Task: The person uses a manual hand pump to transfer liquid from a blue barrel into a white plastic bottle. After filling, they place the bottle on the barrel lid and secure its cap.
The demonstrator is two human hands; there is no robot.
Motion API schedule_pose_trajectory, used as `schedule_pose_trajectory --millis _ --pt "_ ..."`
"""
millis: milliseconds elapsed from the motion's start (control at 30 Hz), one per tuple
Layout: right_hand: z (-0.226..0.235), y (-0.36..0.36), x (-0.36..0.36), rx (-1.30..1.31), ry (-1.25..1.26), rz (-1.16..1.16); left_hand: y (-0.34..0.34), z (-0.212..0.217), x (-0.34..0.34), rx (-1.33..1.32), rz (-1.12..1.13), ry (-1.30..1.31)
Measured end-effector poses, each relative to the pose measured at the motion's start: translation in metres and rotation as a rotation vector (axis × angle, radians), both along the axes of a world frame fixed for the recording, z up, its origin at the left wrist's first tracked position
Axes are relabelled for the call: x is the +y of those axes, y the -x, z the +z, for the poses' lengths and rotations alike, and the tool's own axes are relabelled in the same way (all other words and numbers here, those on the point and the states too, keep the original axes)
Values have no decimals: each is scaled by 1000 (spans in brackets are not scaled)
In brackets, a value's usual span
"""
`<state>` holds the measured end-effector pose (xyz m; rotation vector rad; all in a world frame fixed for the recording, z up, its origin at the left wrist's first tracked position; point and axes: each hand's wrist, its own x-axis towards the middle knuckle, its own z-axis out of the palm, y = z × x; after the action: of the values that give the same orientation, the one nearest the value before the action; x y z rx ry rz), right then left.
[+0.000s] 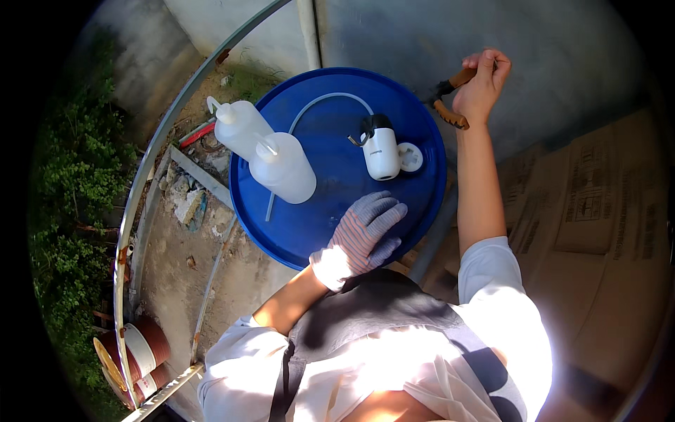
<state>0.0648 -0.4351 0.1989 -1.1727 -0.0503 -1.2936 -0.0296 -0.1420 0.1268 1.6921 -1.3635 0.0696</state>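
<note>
My left hand (365,232), in a grey-and-orange striped glove, lies over the near part of a blue drum lid (330,235), fingers stretched out and holding nothing. Raised beyond the lid's right rim, my bare right hand (481,86) grips pliers (450,88) with two orange-brown handles; the handles are spread and the dark jaws are hard to make out. Just past my gloved fingers lies a white capsule-shaped device (382,153) with a black end and a round white base (410,157). A thin pale tube or cable (309,103) curves left from its black end.
Two white squeeze bottles (285,172) with bent spouts stand on the lid's left side. A curved metal rail (133,186) runs along the left, beside rubble (186,200) and brown reels (144,348). Cardboard boxes (583,211) stand at right; a grey wall (422,35) rises behind.
</note>
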Motion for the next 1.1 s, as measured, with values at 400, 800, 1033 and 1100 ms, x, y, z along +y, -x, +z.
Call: schedule_pose_trajectory --millis 400,800,1033,1100 --pt "-179 -123 -34 680 -1146 144 107 -53 156 437 639 -248" --pt "-153 -47 -19 1245 878 -190 56 -56 194 235 454 -171" --pt "-57 54 156 652 414 165 12 -75 235 321 563 -102" --pt "-72 76 191 657 385 264 -32 -66 229 305 597 11"
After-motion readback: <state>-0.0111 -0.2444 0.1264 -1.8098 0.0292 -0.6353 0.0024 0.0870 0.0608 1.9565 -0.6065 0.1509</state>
